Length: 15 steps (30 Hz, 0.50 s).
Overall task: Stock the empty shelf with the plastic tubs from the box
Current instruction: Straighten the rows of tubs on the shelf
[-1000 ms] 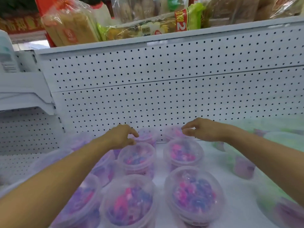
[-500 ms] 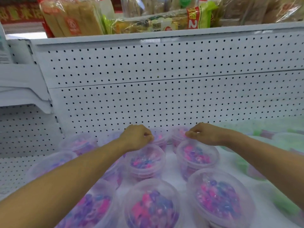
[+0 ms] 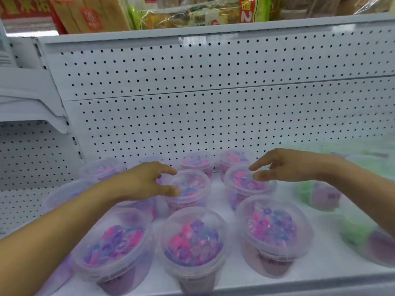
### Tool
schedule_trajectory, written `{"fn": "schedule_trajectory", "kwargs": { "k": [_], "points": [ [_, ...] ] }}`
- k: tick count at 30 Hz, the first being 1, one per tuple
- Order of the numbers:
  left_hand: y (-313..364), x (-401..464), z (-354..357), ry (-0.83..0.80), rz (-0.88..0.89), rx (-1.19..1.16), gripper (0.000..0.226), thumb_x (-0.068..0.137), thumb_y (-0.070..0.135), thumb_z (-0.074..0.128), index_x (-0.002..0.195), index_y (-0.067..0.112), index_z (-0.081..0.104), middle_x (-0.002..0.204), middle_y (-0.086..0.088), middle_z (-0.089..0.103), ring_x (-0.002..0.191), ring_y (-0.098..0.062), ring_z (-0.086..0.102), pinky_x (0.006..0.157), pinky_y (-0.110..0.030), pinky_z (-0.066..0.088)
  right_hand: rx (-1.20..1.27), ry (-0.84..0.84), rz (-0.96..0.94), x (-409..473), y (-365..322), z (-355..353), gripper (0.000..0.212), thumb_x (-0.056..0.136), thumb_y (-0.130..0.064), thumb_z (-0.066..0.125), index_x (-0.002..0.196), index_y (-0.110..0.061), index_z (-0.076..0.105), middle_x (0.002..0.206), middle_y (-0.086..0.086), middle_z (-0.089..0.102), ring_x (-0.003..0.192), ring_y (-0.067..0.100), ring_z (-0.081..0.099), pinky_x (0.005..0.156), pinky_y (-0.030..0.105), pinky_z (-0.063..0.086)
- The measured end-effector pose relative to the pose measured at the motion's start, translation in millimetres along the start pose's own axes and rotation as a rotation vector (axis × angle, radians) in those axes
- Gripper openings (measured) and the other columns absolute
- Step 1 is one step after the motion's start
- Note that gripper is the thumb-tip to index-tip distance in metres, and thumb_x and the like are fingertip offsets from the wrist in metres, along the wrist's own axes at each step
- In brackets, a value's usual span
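Covering the white shelf (image 3: pixel 222 212), clear lidded tubs (image 3: pixel 193 242) of pink and purple pieces are set in rows before a perforated back panel (image 3: pixel 213 120). The left hand (image 3: pixel 143 182) and right hand (image 3: pixel 284 165) are held just over two middle tubs, fingers spread and loosely bent, nothing gripped. Green tubs (image 3: pixel 361 231) are seen at right, and packaged bread (image 3: pixel 92 13) is stacked on the shelf above.

White shelf (image 3: pixel 329 264), clear tubs (image 3: pixel 193 240) of pink-purple beads, blurred green tubs (image 3: pixel 361 231) at right
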<state>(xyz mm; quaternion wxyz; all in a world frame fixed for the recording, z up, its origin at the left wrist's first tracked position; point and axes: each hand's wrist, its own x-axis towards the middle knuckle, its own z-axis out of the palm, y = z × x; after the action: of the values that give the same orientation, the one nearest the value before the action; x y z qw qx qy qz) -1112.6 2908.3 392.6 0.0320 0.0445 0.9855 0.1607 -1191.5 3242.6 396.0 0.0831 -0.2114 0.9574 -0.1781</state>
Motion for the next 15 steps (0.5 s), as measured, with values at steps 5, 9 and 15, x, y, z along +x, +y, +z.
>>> {"fn": "schedule_trajectory", "kwargs": {
  "k": [5, 9, 15],
  "points": [
    [9.3, -2.0, 5.3, 0.005, -0.061, -0.035, 0.068, 0.069, 0.056, 0.075, 0.129, 0.032, 0.055, 0.117, 0.008, 0.051, 0.104, -0.005, 0.048, 0.092, -0.025, 0.038, -0.067, 0.012, 0.021, -4.9, -8.4, 5.3, 0.058, 0.067, -0.064, 0.071, 0.12, -0.043, 0.06, 0.124, -0.021, 0.047, 0.11, 0.007, 0.049, 0.097, 0.027, 0.037],
    [24.6, -1.8, 15.7, 0.054, -0.08, 0.077, 0.067, 0.074, 0.062, 0.067, 0.131, 0.03, 0.054, 0.127, 0.002, 0.055, 0.1, -0.009, 0.048, 0.083, -0.024, 0.036, -0.068, 0.076, -0.009, -6.8, -14.7, 14.7, 0.062, 0.067, -0.068, 0.068, 0.122, -0.039, 0.06, 0.133, -0.014, 0.048, 0.107, 0.009, 0.05, 0.1, 0.032, 0.04],
    [34.7, -3.6, 18.6, 0.057, -0.131, 0.091, 0.07, 0.074, 0.063, 0.065, 0.133, 0.028, 0.053, 0.132, -0.002, 0.054, 0.114, -0.018, 0.053, 0.082, -0.026, 0.036, -0.101, 0.127, -0.028, -11.0, -24.3, 28.4, 0.066, 0.077, -0.067, 0.059, 0.13, -0.029, 0.056, 0.139, -0.006, 0.049, 0.12, 0.016, 0.051, 0.091, 0.029, 0.038]
  ]
}}
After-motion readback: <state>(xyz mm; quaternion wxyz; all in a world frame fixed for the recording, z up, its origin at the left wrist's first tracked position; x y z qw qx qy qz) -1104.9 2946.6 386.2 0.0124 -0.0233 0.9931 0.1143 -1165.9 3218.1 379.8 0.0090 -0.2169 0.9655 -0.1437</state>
